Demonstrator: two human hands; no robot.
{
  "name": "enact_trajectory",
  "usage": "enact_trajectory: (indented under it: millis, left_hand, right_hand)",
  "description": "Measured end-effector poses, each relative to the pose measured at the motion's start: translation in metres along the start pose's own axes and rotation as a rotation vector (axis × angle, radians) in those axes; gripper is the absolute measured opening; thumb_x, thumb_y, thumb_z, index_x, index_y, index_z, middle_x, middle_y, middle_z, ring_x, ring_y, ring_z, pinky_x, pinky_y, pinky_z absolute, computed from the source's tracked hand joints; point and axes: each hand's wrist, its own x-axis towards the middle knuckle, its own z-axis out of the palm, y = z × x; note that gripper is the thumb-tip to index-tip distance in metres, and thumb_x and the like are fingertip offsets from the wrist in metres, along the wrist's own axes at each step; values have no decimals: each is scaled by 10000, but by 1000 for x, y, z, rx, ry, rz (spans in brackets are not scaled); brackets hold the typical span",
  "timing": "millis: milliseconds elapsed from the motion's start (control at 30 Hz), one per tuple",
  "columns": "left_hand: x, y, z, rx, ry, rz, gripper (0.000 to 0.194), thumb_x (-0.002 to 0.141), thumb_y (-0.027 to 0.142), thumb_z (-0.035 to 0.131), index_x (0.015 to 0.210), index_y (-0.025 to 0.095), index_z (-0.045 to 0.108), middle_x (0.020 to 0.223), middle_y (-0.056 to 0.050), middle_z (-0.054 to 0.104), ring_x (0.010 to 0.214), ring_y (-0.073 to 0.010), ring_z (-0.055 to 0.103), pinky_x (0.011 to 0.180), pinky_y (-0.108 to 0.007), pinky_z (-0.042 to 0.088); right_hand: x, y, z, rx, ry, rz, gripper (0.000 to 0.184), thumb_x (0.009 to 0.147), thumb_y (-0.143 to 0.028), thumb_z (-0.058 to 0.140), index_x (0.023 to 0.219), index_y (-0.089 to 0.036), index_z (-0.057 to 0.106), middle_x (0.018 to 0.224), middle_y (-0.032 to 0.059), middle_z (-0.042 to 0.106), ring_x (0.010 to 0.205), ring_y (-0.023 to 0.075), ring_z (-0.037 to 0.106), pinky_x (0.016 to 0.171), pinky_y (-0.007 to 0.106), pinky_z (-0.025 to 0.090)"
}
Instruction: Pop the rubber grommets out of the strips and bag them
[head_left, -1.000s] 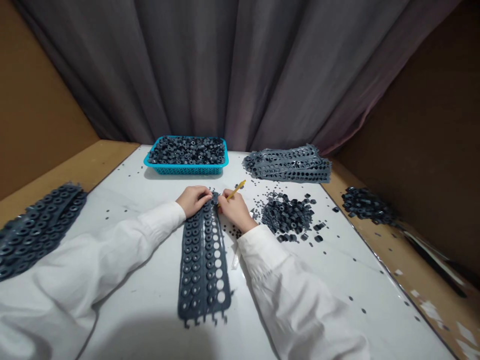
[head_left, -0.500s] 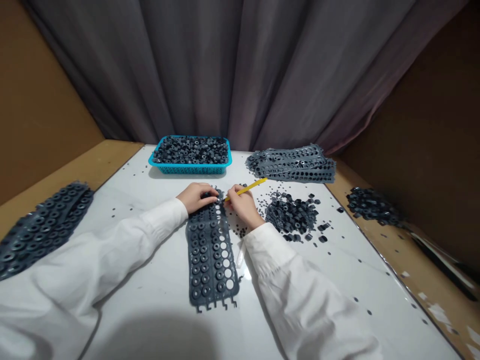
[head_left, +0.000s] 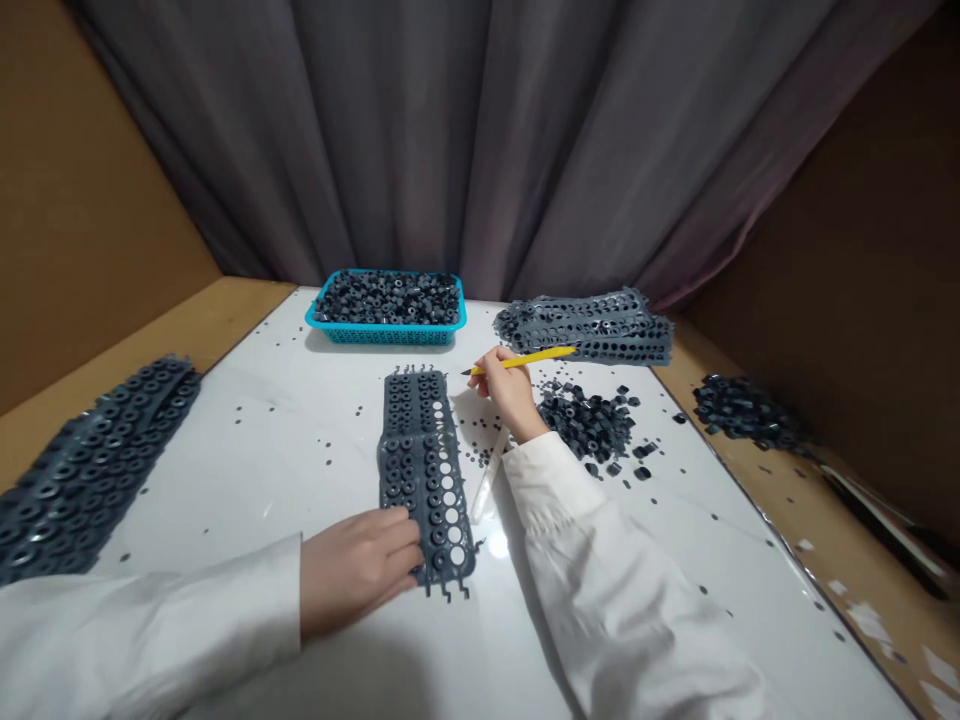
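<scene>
A dark grey rubber sheet (head_left: pixel 431 470) lies lengthwise before me, with rows of raised rings; its right-hand column shows open round holes with white behind them. My left hand (head_left: pixel 367 560) is closed at the sheet's near left corner, fingers bent over the edge and hiding some rings. Pinched in my right hand (head_left: pixel 504 385) is a yellow pen-shaped tool (head_left: pixel 536 357) with a dark pointed tip aimed left. That hand is just right of the sheet's far end, and the tip is apart from the sheet.
A blue basket (head_left: pixel 386 333) full of small dark pieces stands behind. Punched sheets (head_left: pixel 592 325) are stacked back right, near a loose pile (head_left: pixel 589 425) of pieces. More ringed sheets (head_left: pixel 97 460) lie left, another dark heap (head_left: pixel 750 412) right. A clear strip (head_left: pixel 491 480) lies beside the sheet.
My left hand has moved from the sheet's far end to its near left corner. My right hand has lifted off the far end, rightward, with the yellow tool, which is now more level.
</scene>
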Motion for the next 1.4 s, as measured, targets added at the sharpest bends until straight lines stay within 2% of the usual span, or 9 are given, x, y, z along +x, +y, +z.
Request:
enact_trajectory:
  millis: [67, 167, 300, 467, 600, 733, 867, 1267, 1400]
  left_hand:
    - [1, 0, 0, 53, 60, 40, 221, 921, 145, 369, 790, 156, 546, 703, -39, 556, 663, -171, 454, 611, -288, 370]
    - [4, -1, -19, -141, 50, 52, 220, 931, 162, 343, 801, 159, 520, 733, -42, 559, 673, -158, 447, 618, -271, 375]
    - [-5, 15, -46, -449, -127, -1, 101, 871, 140, 438, 821, 192, 508, 783, -25, 586, 725, -147, 483, 660, -249, 399]
    - [-20, 35, -40, -618, -254, -61, 62, 763, 156, 574, 758, 193, 525, 781, -17, 621, 734, -150, 535, 642, -247, 413]
    - [-1, 4, -40, -694, -101, -242, 115, 826, 283, 574, 801, 178, 615, 778, -26, 630, 741, -132, 569, 668, -233, 437]
    - [39, -58, -46, -416, 89, -468, 116, 819, 236, 560, 801, 155, 641, 792, -33, 645, 741, -143, 587, 714, -265, 446]
    - [72, -102, -36, -210, 33, -430, 74, 755, 169, 607, 803, 133, 650, 807, -47, 651, 782, -170, 604, 761, -279, 452]
    - [104, -121, -23, -6, -311, -120, 86, 716, 185, 672, 794, 153, 691, 807, -51, 645, 792, -180, 598, 722, -253, 447]
    - [98, -115, -18, 94, -288, -60, 126, 808, 146, 554, 777, 158, 676, 806, -51, 637, 813, -183, 584, 727, -262, 444]
  right_hand:
    - [-1, -2, -1, -2, -9, -14, 107, 700, -241, 462, 607, -196, 490, 442, -42, 564, 391, 90, 462, 434, 198, 376]
    - [-3, -5, -6, -2, -25, -14, 110, 706, -254, 456, 617, -197, 485, 456, -40, 569, 386, 86, 458, 426, 197, 374]
    - [-8, -7, -13, -71, -115, 39, 107, 696, -254, 458, 610, -194, 479, 473, -32, 568, 408, 87, 473, 427, 193, 379]
    - [-21, 4, -2, -140, -292, 78, 110, 659, -225, 485, 556, -188, 480, 447, -30, 540, 399, 98, 471, 417, 205, 375]
    - [-29, 18, 9, -164, -365, 40, 158, 672, -215, 476, 517, -187, 470, 451, -39, 514, 422, 102, 494, 434, 203, 373]
    - [-31, 24, 10, -190, -338, -6, 183, 691, -206, 453, 510, -187, 471, 428, -48, 484, 430, 100, 481, 451, 203, 362]
    - [-34, 21, 8, -226, -347, -43, 192, 691, -198, 451, 499, -186, 459, 419, -47, 472, 451, 104, 479, 471, 205, 354]
    - [-39, 16, 11, -419, -399, -123, 199, 742, -228, 405, 546, -195, 417, 485, -48, 408, 524, 109, 387, 507, 219, 274]
    - [-39, 16, 11, -454, -377, -116, 229, 749, -227, 399, 525, -203, 360, 479, -44, 385, 528, 116, 377, 516, 223, 272]
